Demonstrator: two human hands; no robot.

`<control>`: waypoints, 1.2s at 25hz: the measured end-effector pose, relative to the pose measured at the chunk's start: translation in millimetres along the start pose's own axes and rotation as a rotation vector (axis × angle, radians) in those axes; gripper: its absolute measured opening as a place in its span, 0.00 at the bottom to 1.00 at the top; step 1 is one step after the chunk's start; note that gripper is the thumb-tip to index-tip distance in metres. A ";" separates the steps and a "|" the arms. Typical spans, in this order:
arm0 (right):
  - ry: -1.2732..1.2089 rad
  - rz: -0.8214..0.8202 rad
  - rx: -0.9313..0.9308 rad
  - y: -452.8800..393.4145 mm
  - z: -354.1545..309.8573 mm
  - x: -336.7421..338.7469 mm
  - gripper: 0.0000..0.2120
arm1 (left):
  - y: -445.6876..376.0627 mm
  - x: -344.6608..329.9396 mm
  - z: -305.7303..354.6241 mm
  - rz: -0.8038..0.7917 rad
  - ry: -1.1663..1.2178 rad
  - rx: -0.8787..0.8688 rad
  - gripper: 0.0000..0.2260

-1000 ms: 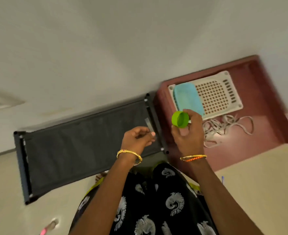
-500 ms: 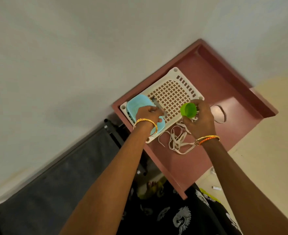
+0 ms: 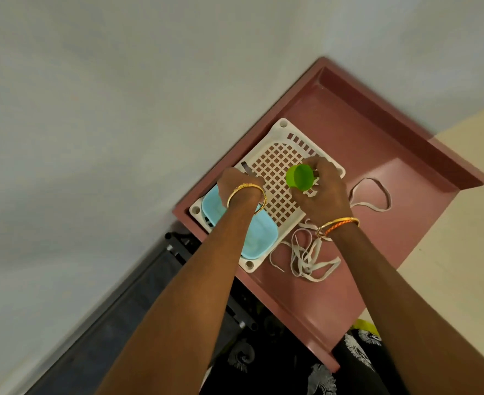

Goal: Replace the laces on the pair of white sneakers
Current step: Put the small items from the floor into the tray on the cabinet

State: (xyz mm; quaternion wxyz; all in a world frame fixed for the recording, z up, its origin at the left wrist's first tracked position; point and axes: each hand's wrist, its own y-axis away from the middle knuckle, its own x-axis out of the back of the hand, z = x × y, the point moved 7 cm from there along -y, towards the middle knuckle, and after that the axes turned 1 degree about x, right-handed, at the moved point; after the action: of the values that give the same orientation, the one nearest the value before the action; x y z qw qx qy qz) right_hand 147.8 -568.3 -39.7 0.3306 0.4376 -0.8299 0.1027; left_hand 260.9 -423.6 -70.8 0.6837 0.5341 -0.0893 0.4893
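A loose heap of white shoelaces (image 3: 309, 258) lies on the maroon table (image 3: 400, 172), with one loop (image 3: 371, 195) trailing to the right. My right hand (image 3: 320, 192) grips a small green cup (image 3: 300, 177) over a white perforated tray (image 3: 275, 166). My left hand (image 3: 239, 186) holds a thin grey metal strip (image 3: 246, 169) above the tray's left part. No sneakers are in view.
A light blue container (image 3: 259, 238) lies in the tray's near end, partly under my left forearm. A black fabric rack (image 3: 138, 303) stands left of the table, below it. A pale wall fills the upper left. Cream floor shows at right.
The view swung from the black rack to the table. Both hands moved over the white tray, the right one still with the green cup, the left still with the metal strip.
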 end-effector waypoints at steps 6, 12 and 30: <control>0.006 0.018 -0.036 -8.8 -1.5 -3.5 0.24 | 7.9 8.8 10.9 -0.015 -0.080 -0.099 0.05; 0.143 -0.129 -0.027 -31.7 -7.4 -27.5 0.24 | 44.7 59.7 -33.9 0.307 0.044 -0.178 0.07; 0.264 -0.399 0.102 -42.4 -32.9 -103.0 0.28 | 42.7 62.7 -118.1 0.382 0.428 0.082 0.14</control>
State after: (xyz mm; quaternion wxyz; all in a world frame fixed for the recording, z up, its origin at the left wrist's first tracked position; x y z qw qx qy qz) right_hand 237.6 -510.7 -85.5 0.4274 0.5919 -0.6703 0.1334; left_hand 212.7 -293.2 -51.8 0.5603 0.4193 -0.0223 0.7140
